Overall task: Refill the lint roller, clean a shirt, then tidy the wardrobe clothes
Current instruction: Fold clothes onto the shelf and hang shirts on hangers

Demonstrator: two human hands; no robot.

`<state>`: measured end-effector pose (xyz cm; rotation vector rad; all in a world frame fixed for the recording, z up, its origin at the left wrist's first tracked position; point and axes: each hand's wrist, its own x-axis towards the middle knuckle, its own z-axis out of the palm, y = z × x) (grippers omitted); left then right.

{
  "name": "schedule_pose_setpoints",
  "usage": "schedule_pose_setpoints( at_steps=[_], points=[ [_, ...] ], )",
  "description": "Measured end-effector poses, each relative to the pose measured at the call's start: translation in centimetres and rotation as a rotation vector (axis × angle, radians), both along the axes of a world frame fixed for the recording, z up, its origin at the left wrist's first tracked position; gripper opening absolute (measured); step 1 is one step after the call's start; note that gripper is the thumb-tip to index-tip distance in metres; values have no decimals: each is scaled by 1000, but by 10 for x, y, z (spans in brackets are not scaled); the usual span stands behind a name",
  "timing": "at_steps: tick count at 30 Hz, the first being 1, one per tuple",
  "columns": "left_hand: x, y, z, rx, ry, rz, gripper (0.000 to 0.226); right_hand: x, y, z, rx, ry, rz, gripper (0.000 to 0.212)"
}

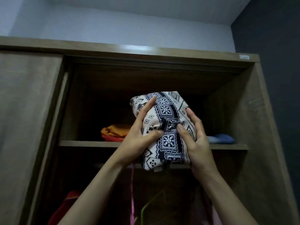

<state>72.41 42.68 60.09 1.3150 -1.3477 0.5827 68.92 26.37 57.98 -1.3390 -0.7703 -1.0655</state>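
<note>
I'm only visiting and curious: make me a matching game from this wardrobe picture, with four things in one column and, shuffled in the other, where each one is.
Things:
1. patterned cloth
2. orange clothes
3. blue garment
4. red garment

Places:
a. right end of the shelf
b. below the shelf, lower left
c. gripped between the left hand and the right hand
d. left part of the shelf

Pairs: 1-c, 2-d, 3-a, 4-b.
</note>
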Motion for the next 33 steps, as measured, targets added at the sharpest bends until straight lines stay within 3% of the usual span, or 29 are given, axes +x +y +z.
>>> schedule_pose_setpoints(
  at_steps=[6, 12, 14, 17, 20, 27, 33],
  points=[
    [27, -57, 49, 114, -52, 72, 86, 14, -67, 37, -65, -96, -354, 57],
    [60, -115, 77, 126, 79, 90, 79, 44, -121, 71, -174, -55, -631, 61],
    [71, -128, 74, 146, 45, 254, 79, 57, -136, 73, -227, 17, -764, 61],
    [83, -138, 61, 260, -42, 584, 63, 71, -151, 62, -380, 293, -965, 58],
    [88, -138, 53, 419, -61, 707, 55, 65, -152, 46, -533, 478, -1174, 56],
    [75, -118, 39, 506, -102, 699, 81, 46, -141, 19, -547, 448, -1227, 56],
    [72, -124, 37, 517, -162, 761, 61, 42, -138, 14, -543, 445, -1233, 59]
  ],
)
